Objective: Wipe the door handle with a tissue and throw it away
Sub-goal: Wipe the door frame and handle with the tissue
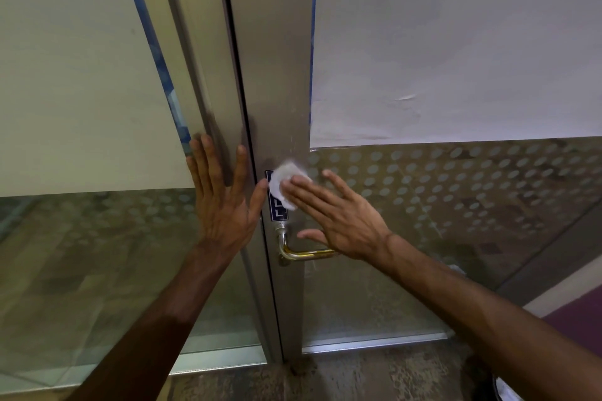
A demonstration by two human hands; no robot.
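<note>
My right hand [338, 221] is flat and spread, fingers pressing a crumpled white tissue [286, 184] against the brushed grey metal door frame [277, 91], right over a small dark blue sign plate [277, 208]. So the tissue is above the curved brass-coloured lever handle [304, 252], not on it; the handle sits just below, under the heel of my palm and thumb, apart from the tissue. As I judge it, the handle wipe proper is still ahead of me, or I'm only working the area round it. I can't tell from here whether the handle has been cleaned. Throwing the tissue away is clearly left to do, and I see no bin for certain.

My left hand [224, 198] is open too, fingers splayed and pointing up, palm braced on the neighbouring frame post beside the door gap, holding nothing. Both forearms reach forward and up, the right one coming in across from the lower right.
</note>
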